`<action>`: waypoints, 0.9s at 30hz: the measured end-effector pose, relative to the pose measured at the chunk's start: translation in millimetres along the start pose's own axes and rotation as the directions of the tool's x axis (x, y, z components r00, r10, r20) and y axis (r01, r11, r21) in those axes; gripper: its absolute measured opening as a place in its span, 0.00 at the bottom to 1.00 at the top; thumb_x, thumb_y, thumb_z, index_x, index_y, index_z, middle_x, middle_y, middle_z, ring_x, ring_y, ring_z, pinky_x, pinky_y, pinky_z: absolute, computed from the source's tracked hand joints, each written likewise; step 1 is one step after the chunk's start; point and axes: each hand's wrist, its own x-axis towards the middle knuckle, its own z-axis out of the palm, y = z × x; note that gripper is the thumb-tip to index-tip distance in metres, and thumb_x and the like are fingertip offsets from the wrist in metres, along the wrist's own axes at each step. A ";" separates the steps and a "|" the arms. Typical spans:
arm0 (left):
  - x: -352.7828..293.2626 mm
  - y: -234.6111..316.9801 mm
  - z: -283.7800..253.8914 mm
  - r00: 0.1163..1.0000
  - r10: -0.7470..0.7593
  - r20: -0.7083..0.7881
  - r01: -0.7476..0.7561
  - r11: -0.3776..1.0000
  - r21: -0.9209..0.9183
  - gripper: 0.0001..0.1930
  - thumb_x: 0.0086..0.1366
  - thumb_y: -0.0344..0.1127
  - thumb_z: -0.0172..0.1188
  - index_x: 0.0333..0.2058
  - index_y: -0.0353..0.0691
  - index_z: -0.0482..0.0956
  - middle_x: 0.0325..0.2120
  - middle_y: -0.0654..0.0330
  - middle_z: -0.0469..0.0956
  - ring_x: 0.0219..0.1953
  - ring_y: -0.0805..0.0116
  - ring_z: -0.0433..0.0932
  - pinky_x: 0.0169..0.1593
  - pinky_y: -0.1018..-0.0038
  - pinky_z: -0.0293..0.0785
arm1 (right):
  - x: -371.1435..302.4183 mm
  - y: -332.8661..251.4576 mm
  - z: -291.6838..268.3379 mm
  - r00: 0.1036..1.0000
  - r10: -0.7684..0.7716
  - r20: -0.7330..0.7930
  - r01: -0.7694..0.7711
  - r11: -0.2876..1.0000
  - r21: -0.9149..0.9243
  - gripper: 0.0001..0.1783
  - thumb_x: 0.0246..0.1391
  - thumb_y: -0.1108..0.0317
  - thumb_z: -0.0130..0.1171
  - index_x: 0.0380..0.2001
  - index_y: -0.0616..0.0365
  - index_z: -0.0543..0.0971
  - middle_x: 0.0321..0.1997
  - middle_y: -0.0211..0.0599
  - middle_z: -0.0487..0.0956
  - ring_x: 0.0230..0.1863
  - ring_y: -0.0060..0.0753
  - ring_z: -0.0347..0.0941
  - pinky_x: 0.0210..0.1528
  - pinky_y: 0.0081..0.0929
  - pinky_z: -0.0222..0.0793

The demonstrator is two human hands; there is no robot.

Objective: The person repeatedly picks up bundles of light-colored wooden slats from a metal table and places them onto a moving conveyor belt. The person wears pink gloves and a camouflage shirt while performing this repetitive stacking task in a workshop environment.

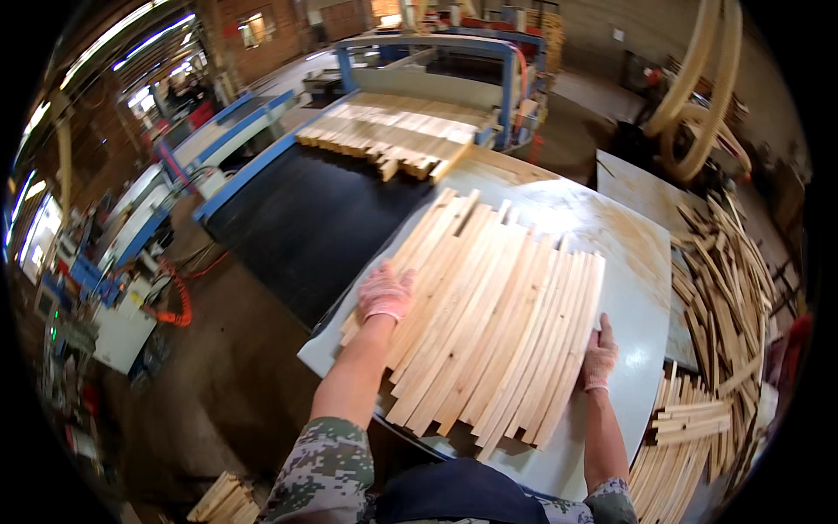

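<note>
A wide row of pale wooden strips (493, 323) lies side by side on a smooth grey-white table (637, 341), their ends uneven. At the row's left edge rests my left hand (386, 293), in a pinkish knit glove, its fingers spread over the outer strips. Along the right edge, my right hand (600, 356), gloved alike, lies with fingers stretched out beside the outermost strip. Neither hand grips a strip. The two hands flank the row from opposite sides.
Left of the table runs a black conveyor belt (319, 227); more strips (401, 127) lie on it before a blue-framed machine (509, 92). A loose strip pile (724, 297) and stacked strips (690, 424) are at right, below thick hoses (698, 74). A bundle (225, 499) sits lower left.
</note>
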 end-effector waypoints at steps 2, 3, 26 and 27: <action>0.6 0.4 4.0 0.999 -0.016 -0.045 0.015 1.000 -0.012 0.45 0.74 0.71 0.46 0.75 0.40 0.61 0.68 0.45 0.73 0.68 0.48 0.75 0.69 0.54 0.69 | 0.3 -5.3 0.4 0.998 -0.062 -0.026 0.059 0.995 -0.086 0.28 0.66 0.68 0.60 0.69 0.52 0.78 0.34 0.50 0.85 0.32 0.43 0.81 0.43 0.39 0.78; -2.8 4.6 -0.3 0.999 -0.020 -0.047 0.019 1.000 -0.017 0.45 0.74 0.71 0.46 0.75 0.41 0.61 0.68 0.45 0.73 0.68 0.48 0.74 0.69 0.54 0.69 | 0.7 -6.2 -0.6 0.999 -0.027 -0.018 0.026 0.997 -0.072 0.28 0.67 0.68 0.58 0.69 0.54 0.77 0.36 0.50 0.87 0.34 0.38 0.82 0.45 0.37 0.79; -7.4 15.1 -7.4 0.999 -0.043 -0.009 0.042 0.997 -0.065 0.42 0.73 0.69 0.50 0.73 0.43 0.64 0.69 0.43 0.72 0.71 0.47 0.70 0.73 0.56 0.66 | 1.6 -9.6 -9.2 0.999 0.037 0.033 -0.033 0.994 -0.102 0.28 0.69 0.67 0.58 0.71 0.57 0.75 0.53 0.51 0.88 0.48 0.37 0.87 0.54 0.32 0.78; -5.9 11.8 -5.9 0.999 -0.040 -0.024 0.039 0.998 -0.045 0.42 0.74 0.69 0.49 0.74 0.43 0.64 0.68 0.44 0.73 0.70 0.48 0.72 0.71 0.56 0.67 | 1.3 -16.0 -9.0 0.997 0.056 0.050 -0.051 0.994 -0.101 0.28 0.69 0.67 0.58 0.71 0.57 0.75 0.55 0.51 0.87 0.49 0.38 0.87 0.55 0.32 0.78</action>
